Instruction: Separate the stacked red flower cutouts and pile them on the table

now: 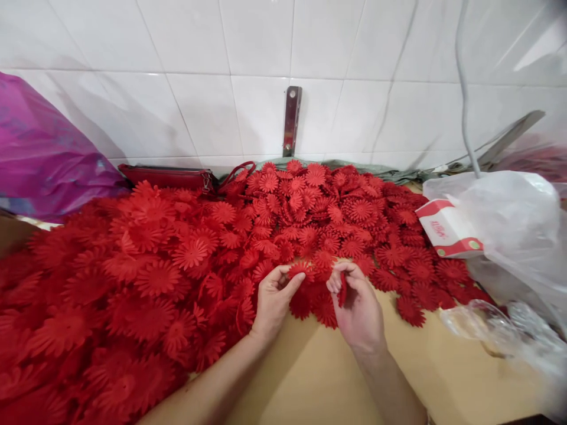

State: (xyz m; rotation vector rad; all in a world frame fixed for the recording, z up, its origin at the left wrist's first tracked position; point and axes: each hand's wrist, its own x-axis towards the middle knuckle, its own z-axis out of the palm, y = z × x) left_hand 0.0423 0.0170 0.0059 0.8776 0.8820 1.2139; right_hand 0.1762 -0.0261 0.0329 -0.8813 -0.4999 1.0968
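Observation:
In the head view my left hand (275, 298) pinches a red petalled flower piece (302, 270) by its edge, between thumb and fingers. My right hand (358, 304) is to its right, with fingers curled round another red flower piece (342, 290), seen edge-on and partly hidden by the fingers. Both hands are just above the near edge of a large heap of red flower pieces (159, 277). Smaller, more tightly layered flowers (314, 200) lie at the back, beyond my hands.
A tan tabletop (296, 378) shows in front. At right are a red and white box (449, 229), a white plastic bag (514, 206) and clear plastic (491, 324). A red pouch (166, 176) lies against the tiled wall (195, 41). A purple bag (44, 147) stands left.

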